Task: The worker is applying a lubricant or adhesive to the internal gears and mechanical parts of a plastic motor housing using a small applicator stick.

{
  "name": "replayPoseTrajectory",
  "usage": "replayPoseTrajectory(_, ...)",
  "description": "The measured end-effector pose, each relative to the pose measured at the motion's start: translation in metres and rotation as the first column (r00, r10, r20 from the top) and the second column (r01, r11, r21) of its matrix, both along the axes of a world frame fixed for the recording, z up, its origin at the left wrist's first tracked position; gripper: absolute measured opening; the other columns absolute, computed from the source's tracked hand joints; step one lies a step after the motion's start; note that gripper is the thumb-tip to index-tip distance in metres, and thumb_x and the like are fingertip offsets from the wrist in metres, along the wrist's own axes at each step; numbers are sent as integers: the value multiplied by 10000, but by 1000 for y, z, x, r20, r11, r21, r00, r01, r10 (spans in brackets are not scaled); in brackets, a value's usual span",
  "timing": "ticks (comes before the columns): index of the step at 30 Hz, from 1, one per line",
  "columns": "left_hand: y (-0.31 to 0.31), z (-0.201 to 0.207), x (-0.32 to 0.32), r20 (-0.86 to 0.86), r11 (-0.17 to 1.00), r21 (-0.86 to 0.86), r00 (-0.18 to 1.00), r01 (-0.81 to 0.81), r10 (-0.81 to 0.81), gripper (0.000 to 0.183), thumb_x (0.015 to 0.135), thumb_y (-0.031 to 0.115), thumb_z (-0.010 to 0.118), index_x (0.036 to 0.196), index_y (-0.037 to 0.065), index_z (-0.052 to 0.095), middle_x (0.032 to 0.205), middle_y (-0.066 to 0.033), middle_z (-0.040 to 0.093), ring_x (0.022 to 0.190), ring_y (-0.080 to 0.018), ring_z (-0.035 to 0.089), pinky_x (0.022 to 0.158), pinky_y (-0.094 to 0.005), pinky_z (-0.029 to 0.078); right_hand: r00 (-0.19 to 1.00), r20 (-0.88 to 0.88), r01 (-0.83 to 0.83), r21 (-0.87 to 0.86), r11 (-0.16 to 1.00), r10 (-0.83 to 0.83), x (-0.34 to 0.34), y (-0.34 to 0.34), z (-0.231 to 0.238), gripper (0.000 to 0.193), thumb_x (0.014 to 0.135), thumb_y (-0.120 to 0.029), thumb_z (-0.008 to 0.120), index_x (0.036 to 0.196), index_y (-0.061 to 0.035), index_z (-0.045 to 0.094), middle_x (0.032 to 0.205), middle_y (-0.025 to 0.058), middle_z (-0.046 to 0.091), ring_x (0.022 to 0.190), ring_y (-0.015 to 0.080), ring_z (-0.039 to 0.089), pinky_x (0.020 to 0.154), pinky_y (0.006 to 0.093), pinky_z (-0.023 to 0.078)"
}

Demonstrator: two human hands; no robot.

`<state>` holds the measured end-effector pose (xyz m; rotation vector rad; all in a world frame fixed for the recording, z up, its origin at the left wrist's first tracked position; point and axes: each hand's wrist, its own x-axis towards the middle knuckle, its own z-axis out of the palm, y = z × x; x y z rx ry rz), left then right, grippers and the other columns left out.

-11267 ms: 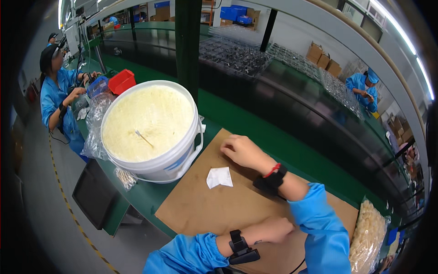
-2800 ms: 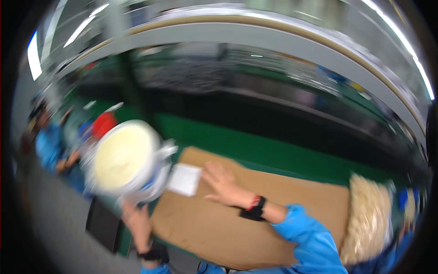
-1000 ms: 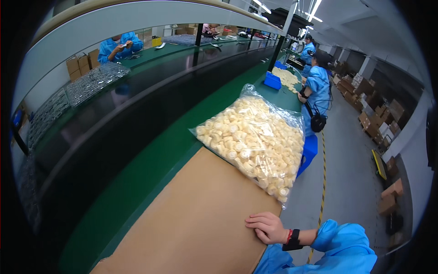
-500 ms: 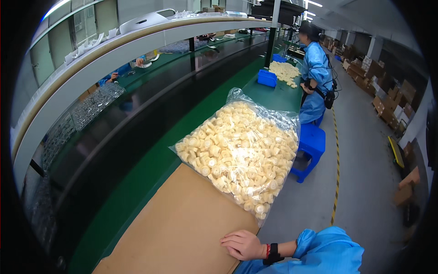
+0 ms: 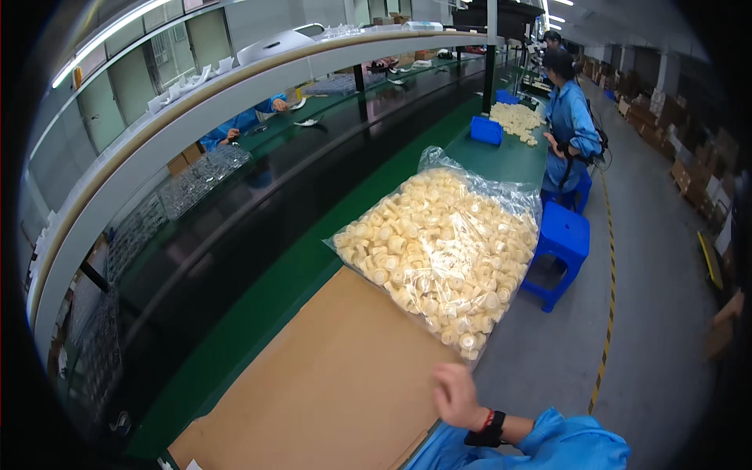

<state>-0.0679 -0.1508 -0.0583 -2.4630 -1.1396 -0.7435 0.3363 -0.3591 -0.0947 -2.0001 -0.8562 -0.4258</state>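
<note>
My right hand (image 5: 458, 395) is over the right edge of a flat brown cardboard sheet (image 5: 313, 368), just below the near corner of a bag. Its fingers are loosely bent, a little smeared by motion, and nothing shows in them. A dark band and a red string circle the wrist, below a blue sleeve (image 5: 576, 439). The large clear plastic bag (image 5: 439, 254) is full of small cream-coloured round caps and lies on the bench past the cardboard. My left hand is out of view.
Beyond the bag are a blue bin (image 5: 486, 131) and a heap of loose cream parts (image 5: 517, 119). A person in blue (image 5: 572, 125) stands there. A blue stool (image 5: 560, 243) stands right of the bench. A dark conveyor (image 5: 235, 243) and overhead shelf (image 5: 180, 110) run along the left.
My right hand has lifted from lying on the cardboard and moved toward the bag's near corner. The whole view has shifted, so bag and bench appear farther right. The person across has moved an arm.
</note>
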Motion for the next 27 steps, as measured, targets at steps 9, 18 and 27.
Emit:
replayPoseTrajectory(9, 16, -43, 16, 50, 982, -179, 997, 61, -53, 268, 912, 163, 531, 1068, -23, 643, 1052, -196, 645, 938, -347, 616, 879, -442, 488, 711, -676, -273, -519, 810, -194, -53, -101, -138, 268, 862, -195, 530, 1078, -41, 567, 1048, 159, 595, 996, 332, 556, 876, 428, 447)
replayPoseTrajectory(18, 20, -48, 24, 40, 950, -295, 995, 101, -93, 271, 910, 169, 537, 1076, -20, 638, 1052, -193, 645, 939, -342, 616, 875, -436, 487, 91, -991, -684, 9, 729, 98, -23, -90, -270, 562, 902, -368, 559, 1326, -13, 457, 1344, 151, 499, 1202, 249, 482, 1031, 354, 344)
replayPoseTrajectory(27, 31, -58, 55, 64, 901, -391, 982, 188, -177, 274, 908, 174, 542, 1083, -16, 634, 1052, -190, 644, 940, -338, 616, 872, -431, 486, 565, -739, -796, -370, 479, 368, 14, -110, -345, 438, 843, -362, 546, 1033, 28, 609, 952, 205, 677, 878, 290, 653, 802, 436, 484)
